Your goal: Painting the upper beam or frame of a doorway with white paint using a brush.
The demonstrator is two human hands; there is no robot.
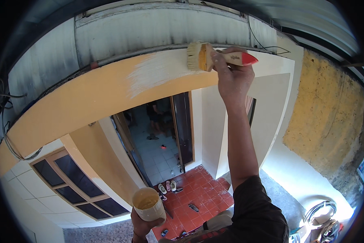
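My right hand point(235, 81) is raised, its fingers closed around the wooden handle of a wide paintbrush point(206, 57) with a red handle tip. The pale bristles point left and appear to lie against the upper part of a peach-coloured beam point(88, 89). Streaky white paint point(153, 71) covers the beam beside the brush, with ragged ends over the peach. Low down, my left hand point(140, 224) grips a whitish tub point(150, 212), tilted a little, with cream-coloured paint inside. Part of that hand is hidden behind the tub.
A pipe and dark cables point(125, 58) run along the beam's top edge. Below are an open doorway point(149, 133), a person inside, a window point(78, 182), and shoes point(167, 186) on red floor tiles point(212, 194). A coiled hose point(320, 211) lies at lower right.
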